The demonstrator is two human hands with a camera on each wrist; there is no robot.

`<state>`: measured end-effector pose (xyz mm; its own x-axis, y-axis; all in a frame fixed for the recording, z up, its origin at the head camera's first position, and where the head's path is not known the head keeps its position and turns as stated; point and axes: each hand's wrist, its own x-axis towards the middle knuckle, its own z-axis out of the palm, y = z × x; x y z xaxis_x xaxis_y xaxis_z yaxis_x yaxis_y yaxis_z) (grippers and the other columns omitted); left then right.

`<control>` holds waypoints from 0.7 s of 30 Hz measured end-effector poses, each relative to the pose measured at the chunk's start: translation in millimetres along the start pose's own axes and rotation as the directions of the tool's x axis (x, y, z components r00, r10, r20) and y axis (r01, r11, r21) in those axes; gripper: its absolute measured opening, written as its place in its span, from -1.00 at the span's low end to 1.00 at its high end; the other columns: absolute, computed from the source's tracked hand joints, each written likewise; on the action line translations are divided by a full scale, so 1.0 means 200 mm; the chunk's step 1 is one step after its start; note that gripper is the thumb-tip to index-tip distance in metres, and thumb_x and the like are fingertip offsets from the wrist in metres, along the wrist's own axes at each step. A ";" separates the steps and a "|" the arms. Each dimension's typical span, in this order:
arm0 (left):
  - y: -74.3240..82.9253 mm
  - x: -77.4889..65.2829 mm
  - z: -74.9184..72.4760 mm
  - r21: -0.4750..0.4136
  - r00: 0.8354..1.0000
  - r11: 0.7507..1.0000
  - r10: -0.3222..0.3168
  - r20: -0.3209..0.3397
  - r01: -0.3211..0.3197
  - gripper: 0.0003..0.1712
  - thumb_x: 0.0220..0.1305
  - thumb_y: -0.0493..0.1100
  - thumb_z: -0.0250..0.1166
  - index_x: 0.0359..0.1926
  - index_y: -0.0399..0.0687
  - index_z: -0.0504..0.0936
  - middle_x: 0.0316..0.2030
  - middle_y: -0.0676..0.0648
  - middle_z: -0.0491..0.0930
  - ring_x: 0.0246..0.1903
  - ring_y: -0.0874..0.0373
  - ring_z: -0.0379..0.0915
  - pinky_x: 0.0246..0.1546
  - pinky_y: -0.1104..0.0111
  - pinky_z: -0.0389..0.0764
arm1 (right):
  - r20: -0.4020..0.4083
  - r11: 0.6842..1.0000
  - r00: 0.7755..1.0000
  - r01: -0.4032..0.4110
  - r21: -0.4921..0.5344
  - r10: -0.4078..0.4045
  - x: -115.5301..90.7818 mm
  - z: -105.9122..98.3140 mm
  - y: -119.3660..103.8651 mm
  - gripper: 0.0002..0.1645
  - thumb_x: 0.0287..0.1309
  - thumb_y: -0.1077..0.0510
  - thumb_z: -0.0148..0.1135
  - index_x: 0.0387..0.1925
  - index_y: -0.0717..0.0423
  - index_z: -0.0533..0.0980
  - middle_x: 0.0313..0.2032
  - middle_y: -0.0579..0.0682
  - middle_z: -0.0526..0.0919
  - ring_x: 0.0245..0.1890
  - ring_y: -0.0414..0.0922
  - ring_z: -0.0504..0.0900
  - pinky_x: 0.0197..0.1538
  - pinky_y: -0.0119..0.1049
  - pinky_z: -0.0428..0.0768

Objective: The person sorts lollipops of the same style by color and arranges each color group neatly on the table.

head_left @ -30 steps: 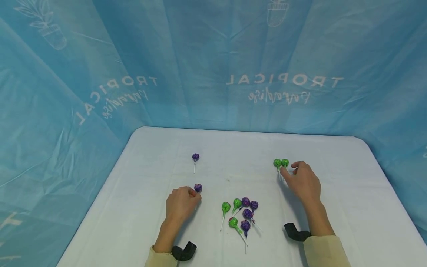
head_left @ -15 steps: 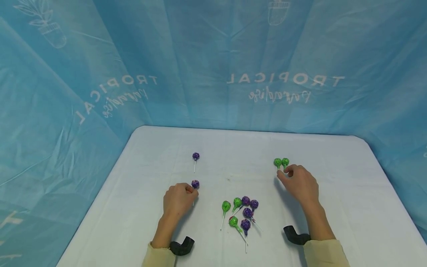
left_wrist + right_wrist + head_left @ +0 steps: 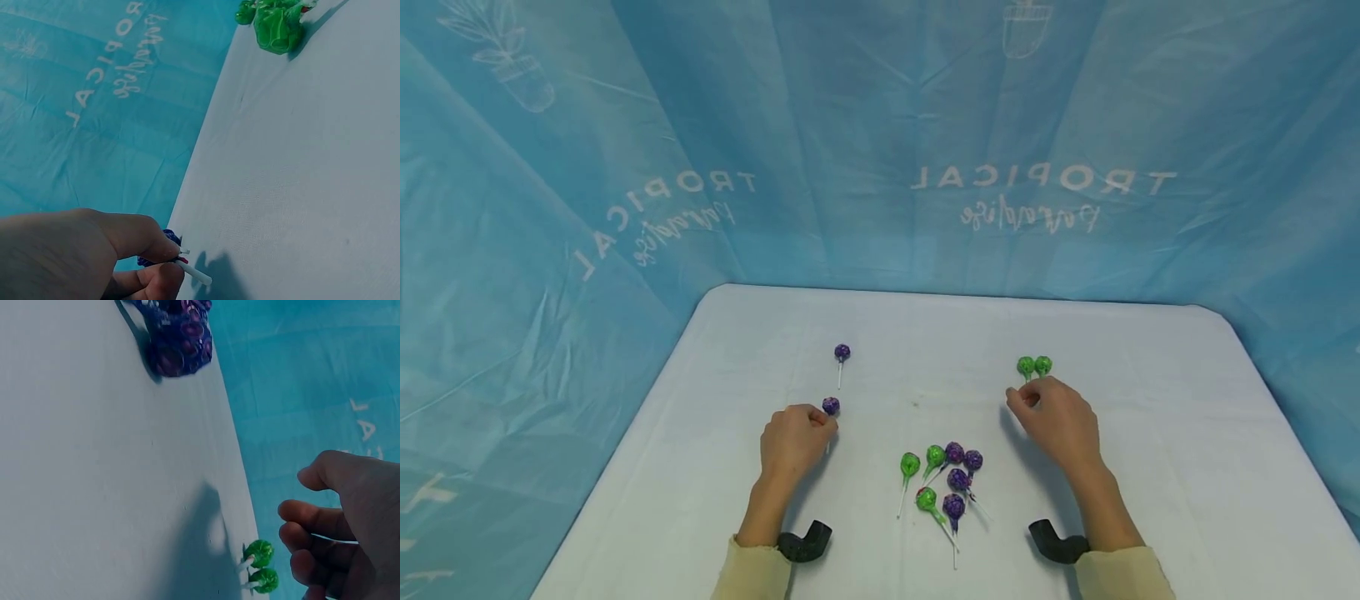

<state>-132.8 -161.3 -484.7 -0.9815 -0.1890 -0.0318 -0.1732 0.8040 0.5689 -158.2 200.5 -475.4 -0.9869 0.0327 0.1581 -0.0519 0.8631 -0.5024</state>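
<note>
Closest are two pale yellow cloth sleeves (image 3: 1123,575), with a bent black piece (image 3: 805,543) at the left wrist and another bent black piece (image 3: 1058,543) at the right. Between the arms, on the white cloth-covered surface (image 3: 1120,342), lies a loose bunch of round wrapped lollipops with white sticks: three green lollipops (image 3: 927,499) and four purple lollipops (image 3: 953,505). Some of their sticks cross.

A bit farther up, the left hand (image 3: 793,440) pinches one shiny purple lollipop (image 3: 831,406) by its stick, close to the ball. The right hand (image 3: 1060,421) holds nothing; its fingers bend loosely, with a gap by the thumb. Just past it, two green lollipops (image 3: 1026,365) lie side by side.

Farther up on the left is a lone purple lollipop (image 3: 842,352), its stick pointing toward the person. Behind everything hangs a blue sheet (image 3: 850,125) with backward white writing.
</note>
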 end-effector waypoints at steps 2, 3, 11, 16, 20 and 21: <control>-0.01 0.01 0.00 0.001 1.000 1.000 -0.007 -0.003 0.007 -0.82 0.09 -0.07 0.29 -0.54 -0.04 0.65 -0.66 0.07 0.52 -0.67 0.16 0.40 -0.64 0.29 0.40 | 0.008 1.000 1.000 0.025 0.012 -0.025 -0.01 0.01 -0.02 -0.67 0.19 -0.06 0.22 -0.38 0.13 0.63 -0.44 -0.03 0.58 -0.50 -0.10 0.45 -0.45 -0.19 0.42; -0.01 0.02 -0.01 0.001 1.000 1.000 -0.011 -0.004 0.011 -0.82 0.09 -0.08 0.29 -0.54 -0.05 0.65 -0.66 0.07 0.52 -0.67 0.16 0.40 -0.64 0.29 0.40 | 0.017 0.999 0.999 0.035 0.018 -0.035 -0.01 0.02 -0.03 -0.68 0.19 -0.06 0.22 -0.37 0.12 0.63 -0.44 -0.04 0.57 -0.50 -0.11 0.45 -0.44 -0.19 0.41; -0.02 0.05 0.01 0.008 1.000 1.000 -0.005 0.010 0.005 -0.83 0.10 -0.08 0.29 -0.52 -0.06 0.66 -0.65 0.07 0.53 -0.67 0.17 0.40 -0.65 0.31 0.39 | 0.044 0.995 0.995 0.086 0.055 -0.088 -0.08 0.04 -0.10 -0.74 0.16 -0.02 0.27 -0.35 0.10 0.64 -0.47 -0.11 0.55 -0.52 -0.16 0.41 -0.43 -0.22 0.41; 0.00 0.07 0.03 0.004 1.000 1.000 0.010 0.019 -0.010 -0.82 0.11 -0.07 0.29 -0.51 -0.06 0.66 -0.66 0.08 0.52 -0.67 0.18 0.39 -0.65 0.31 0.39 | 0.032 0.991 0.992 0.118 0.058 -0.120 -0.10 0.04 -0.13 -0.78 0.13 0.00 0.30 -0.39 0.08 0.64 -0.51 -0.16 0.51 -0.54 -0.18 0.38 -0.45 -0.24 0.40; 0.00 0.08 0.03 0.005 1.000 1.000 0.002 -0.009 -0.002 -0.82 0.10 -0.07 0.29 -0.52 -0.06 0.66 -0.67 0.08 0.52 -0.68 0.17 0.39 -0.66 0.30 0.39 | 0.042 0.986 0.988 0.148 0.079 -0.152 -0.10 0.05 -0.15 -0.79 0.15 0.00 0.28 -0.40 0.05 0.64 -0.51 -0.19 0.49 -0.55 -0.20 0.36 -0.47 -0.25 0.38; 0.00 0.08 0.03 0.006 1.000 1.000 -0.002 -0.012 0.002 -0.82 0.10 -0.07 0.29 -0.52 -0.05 0.66 -0.67 0.08 0.52 -0.68 0.17 0.39 -0.67 0.31 0.38 | 0.047 0.985 0.987 0.152 0.085 -0.156 -0.10 0.06 -0.15 -0.79 0.16 0.00 0.28 -0.39 0.05 0.64 -0.51 -0.20 0.48 -0.55 -0.21 0.36 -0.47 -0.25 0.37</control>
<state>-149.3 -161.7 -490.3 -0.9801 -0.1973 -0.0224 -0.1753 0.8067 0.5643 -138.3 167.6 -473.2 -0.9727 -0.1264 0.1944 -0.2141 0.8119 -0.5432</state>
